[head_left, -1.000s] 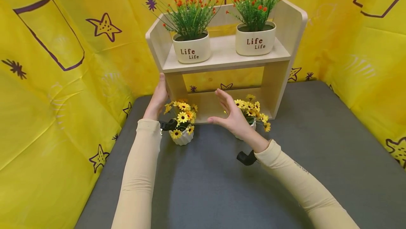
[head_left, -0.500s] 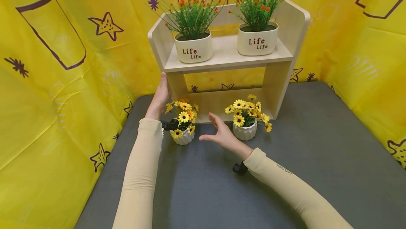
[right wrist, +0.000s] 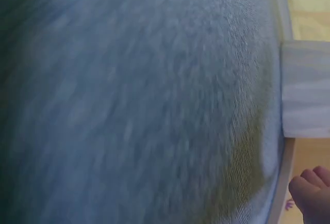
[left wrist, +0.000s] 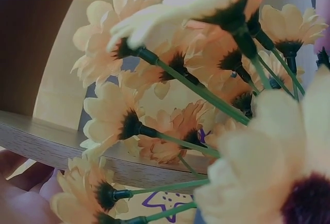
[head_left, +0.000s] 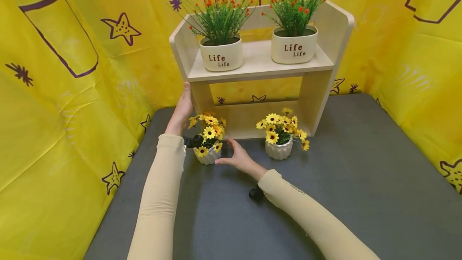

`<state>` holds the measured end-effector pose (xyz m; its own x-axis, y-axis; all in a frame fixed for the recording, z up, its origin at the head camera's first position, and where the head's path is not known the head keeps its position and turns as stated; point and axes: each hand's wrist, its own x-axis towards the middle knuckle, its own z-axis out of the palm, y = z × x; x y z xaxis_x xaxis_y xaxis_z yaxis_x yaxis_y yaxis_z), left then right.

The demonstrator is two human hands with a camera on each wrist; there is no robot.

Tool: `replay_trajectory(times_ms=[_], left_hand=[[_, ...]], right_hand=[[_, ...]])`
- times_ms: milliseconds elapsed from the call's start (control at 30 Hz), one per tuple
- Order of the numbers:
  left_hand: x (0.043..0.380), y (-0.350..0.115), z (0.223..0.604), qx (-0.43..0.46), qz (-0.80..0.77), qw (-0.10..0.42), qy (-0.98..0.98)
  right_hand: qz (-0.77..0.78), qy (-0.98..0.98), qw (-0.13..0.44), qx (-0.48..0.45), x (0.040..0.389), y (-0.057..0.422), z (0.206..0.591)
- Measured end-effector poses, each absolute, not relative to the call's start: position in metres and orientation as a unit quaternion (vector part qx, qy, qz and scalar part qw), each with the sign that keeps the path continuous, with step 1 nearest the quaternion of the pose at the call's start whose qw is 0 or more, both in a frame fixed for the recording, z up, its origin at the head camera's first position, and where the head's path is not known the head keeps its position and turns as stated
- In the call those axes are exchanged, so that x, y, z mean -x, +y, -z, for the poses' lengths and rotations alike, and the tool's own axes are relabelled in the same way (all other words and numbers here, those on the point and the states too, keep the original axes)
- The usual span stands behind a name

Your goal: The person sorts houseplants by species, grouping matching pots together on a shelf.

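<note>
My left hand (head_left: 181, 109) rests against the outer left side of a pale wooden two-tier shelf (head_left: 249, 75), thumb pointing up; its other fingers are mostly hidden in the head view. Just in front of that side stands a white ribbed pot (head_left: 208, 156) of yellow daisies (head_left: 209, 132). These flowers (left wrist: 180, 69) fill the left wrist view. My right hand (head_left: 240, 159) is held just right of this pot, fingers and thumb spread apart, holding nothing. In the right wrist view a white pot (right wrist: 308, 90) stands apart from the fingertips (right wrist: 309, 188).
Another white pot (head_left: 279, 150) of yellow daisies stands on the grey table (head_left: 361, 172), right of my right hand. Two cream "Life" pots (head_left: 221, 56) with red-flowered grass stand on the shelf's upper tier. Yellow patterned cloth (head_left: 72, 132) surrounds the table.
My right hand has moved left and down, from in front of the right daisy pot to beside the left one. My left hand stays against the shelf's side.
</note>
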<state>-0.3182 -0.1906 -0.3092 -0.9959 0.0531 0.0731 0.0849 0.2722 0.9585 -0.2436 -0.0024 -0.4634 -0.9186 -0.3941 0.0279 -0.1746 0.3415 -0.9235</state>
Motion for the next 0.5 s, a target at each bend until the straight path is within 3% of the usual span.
replay_trajectory(times_ms=[500], left_hand=[[0.321,-0.189,0.311,0.036,0.602,0.005,-0.798]], right_hand=[[0.575,0.800,0.101,0.140,0.252,-0.034,0.477]])
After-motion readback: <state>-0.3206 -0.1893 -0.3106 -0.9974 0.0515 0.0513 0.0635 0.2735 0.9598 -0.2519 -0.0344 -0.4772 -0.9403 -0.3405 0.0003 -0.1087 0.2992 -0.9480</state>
